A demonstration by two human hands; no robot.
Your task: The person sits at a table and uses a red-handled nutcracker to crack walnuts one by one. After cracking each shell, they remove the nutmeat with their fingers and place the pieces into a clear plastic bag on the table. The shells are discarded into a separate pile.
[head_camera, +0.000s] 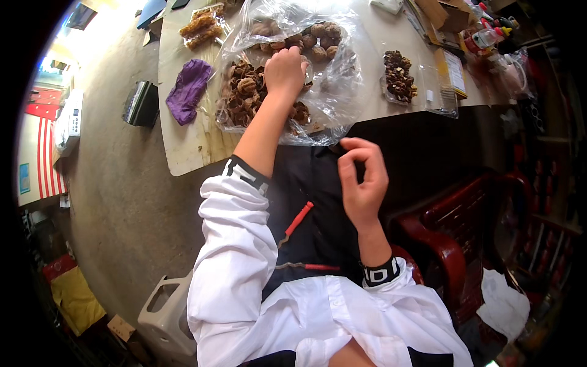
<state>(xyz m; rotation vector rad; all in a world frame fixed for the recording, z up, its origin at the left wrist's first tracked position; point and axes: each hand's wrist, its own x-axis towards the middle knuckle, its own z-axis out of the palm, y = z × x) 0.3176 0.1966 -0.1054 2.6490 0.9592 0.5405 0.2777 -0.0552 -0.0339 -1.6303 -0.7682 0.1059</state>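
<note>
My left hand reaches into a clear plastic bag on the table, between whole walnuts and a heap of broken walnut shells. Its back faces me and its fingertips are mostly hidden, so I cannot tell whether they grip a nut. Just in front of the table edge, my right hand hovers over my lap. Its fingers are loosely curled, with a gap inside the curl and nothing visible in it. On the dark cloth of my lap lie two tools with red handles, one handle slanted, the other handle level.
A crumpled purple cloth and packaged brown food lie left on the table. To the right sits a clear tray of walnut kernels. A dark red plastic chair stands at my right, a beige stool at my left.
</note>
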